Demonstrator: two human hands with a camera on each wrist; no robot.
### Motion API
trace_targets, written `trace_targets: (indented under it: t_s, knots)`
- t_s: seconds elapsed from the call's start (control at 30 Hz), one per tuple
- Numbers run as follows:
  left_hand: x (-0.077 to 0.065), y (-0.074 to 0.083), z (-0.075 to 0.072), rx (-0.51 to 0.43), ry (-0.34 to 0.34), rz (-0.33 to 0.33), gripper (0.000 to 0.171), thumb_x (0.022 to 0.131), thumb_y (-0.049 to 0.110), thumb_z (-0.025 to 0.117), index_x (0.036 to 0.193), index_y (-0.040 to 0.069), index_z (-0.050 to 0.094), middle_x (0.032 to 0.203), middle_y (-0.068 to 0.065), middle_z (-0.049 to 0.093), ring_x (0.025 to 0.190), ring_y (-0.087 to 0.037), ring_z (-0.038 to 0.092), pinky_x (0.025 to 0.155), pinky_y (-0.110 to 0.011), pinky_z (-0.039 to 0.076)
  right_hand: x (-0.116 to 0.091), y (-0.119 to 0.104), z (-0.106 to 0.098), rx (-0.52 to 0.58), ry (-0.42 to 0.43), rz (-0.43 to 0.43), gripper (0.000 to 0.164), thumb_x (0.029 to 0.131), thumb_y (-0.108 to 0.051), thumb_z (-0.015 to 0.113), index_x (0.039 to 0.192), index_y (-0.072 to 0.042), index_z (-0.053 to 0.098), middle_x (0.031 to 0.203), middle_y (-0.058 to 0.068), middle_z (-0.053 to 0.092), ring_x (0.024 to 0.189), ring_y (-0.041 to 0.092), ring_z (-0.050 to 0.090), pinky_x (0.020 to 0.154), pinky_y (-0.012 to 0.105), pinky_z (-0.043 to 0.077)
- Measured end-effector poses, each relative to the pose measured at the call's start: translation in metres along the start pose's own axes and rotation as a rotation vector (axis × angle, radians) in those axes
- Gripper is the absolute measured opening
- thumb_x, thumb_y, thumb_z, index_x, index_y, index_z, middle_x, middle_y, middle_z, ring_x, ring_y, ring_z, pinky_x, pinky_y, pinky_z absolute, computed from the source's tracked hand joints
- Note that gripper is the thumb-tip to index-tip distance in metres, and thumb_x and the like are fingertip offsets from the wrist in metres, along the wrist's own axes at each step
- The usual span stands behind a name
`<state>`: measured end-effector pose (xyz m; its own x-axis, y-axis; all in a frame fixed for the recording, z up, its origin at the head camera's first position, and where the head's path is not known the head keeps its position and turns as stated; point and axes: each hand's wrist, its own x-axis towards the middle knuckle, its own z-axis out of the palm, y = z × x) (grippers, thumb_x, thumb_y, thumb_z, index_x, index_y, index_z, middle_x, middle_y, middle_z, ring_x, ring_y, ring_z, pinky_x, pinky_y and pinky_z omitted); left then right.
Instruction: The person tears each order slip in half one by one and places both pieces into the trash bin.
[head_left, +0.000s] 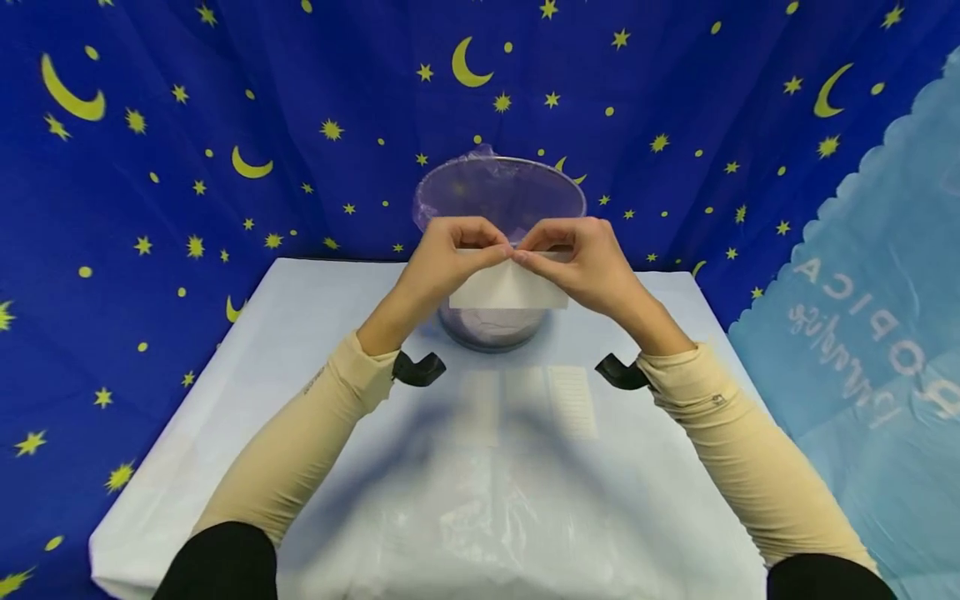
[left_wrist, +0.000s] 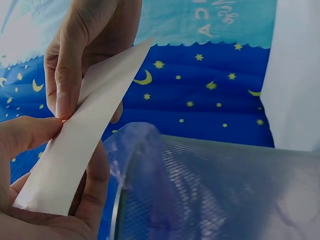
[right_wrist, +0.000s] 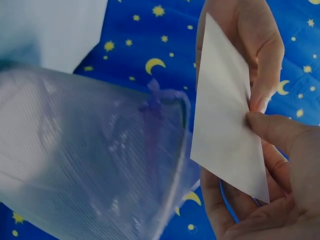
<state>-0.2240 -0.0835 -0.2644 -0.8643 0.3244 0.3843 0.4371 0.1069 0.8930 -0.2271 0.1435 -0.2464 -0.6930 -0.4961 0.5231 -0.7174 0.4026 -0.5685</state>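
Observation:
A strip of white paper (head_left: 510,287) is held up in front of a wire-mesh waste bin (head_left: 491,327) lined with a thin purple plastic bag (head_left: 429,198). My left hand (head_left: 463,248) pinches the paper's upper edge between thumb and fingers. Right beside it, my right hand (head_left: 583,252) pinches the same edge, and the two thumb tips meet at its middle. In the left wrist view the paper (left_wrist: 82,135) looks whole and slightly bent, with fingers behind it. From the right wrist, the paper (right_wrist: 222,105) stands beside the bin's rim (right_wrist: 181,127).
Pale flat sheets lie on the white-covered table (head_left: 360,517) nearer to me, among them a lined sheet (head_left: 572,402). A dark blue curtain (head_left: 337,83) with moons and stars hangs behind, and a light blue cloth (head_left: 885,317) hangs at the right.

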Motion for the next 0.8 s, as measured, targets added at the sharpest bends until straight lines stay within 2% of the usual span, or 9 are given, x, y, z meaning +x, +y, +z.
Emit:
trace_targets:
  t_s: [0.53, 0.8]
  knots:
    - [0.052, 0.027, -0.01, -0.009, 0.052, 0.041, 0.01, 0.097, 0.007, 0.075, 0.099, -0.002, 0.077, 0.089, -0.002, 0.075, 0.085, -0.016, 0.064, 0.073, -0.027, 0.045, 0.049, 0.001, -0.035, -0.101, 0.022, 0.052, 0.018, 0.098, -0.029, 0.078, 0.099, -0.012, 0.082, 0.095, 0.003, 0.08, 0.087, 0.006, 0.074, 0.079, 0.018, 0.057]
    - [0.078, 0.031, -0.018, -0.022, 0.055, -0.015, 0.011, 0.098, 0.008, 0.074, 0.098, -0.002, 0.078, 0.096, -0.005, 0.076, 0.094, -0.015, 0.063, 0.073, -0.027, 0.048, 0.072, 0.009, -0.046, -0.134, 0.01, 0.065, 0.022, 0.099, -0.034, 0.076, 0.1, -0.013, 0.083, 0.094, 0.004, 0.08, 0.084, 0.004, 0.074, 0.072, 0.02, 0.054]
